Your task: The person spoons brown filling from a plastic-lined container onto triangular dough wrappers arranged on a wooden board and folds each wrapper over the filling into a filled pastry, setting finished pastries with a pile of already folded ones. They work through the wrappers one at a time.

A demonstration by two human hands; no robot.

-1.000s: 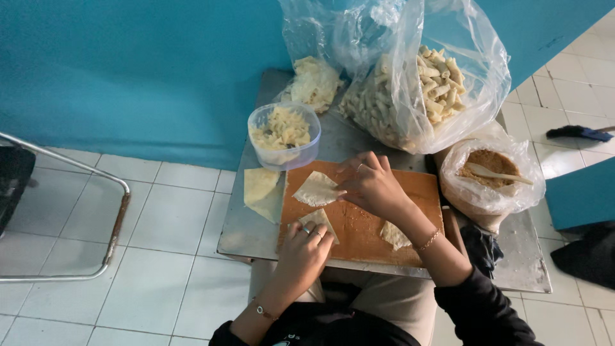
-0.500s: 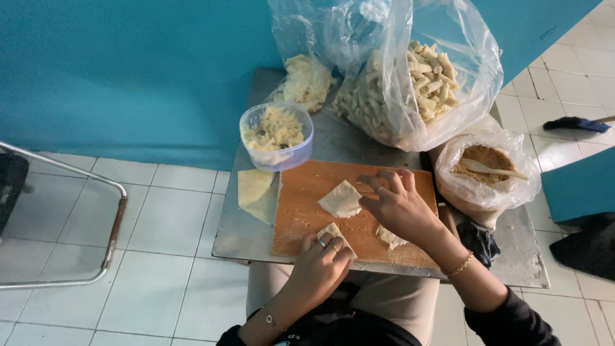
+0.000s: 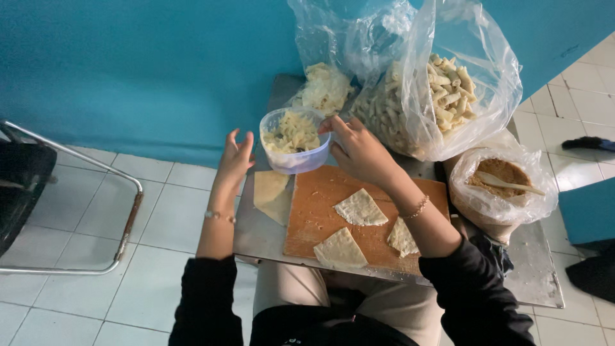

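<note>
Teal wall [image 3: 128, 70] and white floor tiles surround our steel table [image 3: 538, 269]. On it, our wooden board [image 3: 314, 211] carries three triangular wrappers [image 3: 360, 208]. Our right hand [image 3: 362, 150], fingers curled, pinches the rim of the clear filling tub [image 3: 295, 142]; our left hand [image 3: 234, 160] hovers beside it, fingers loosely spread.
</note>
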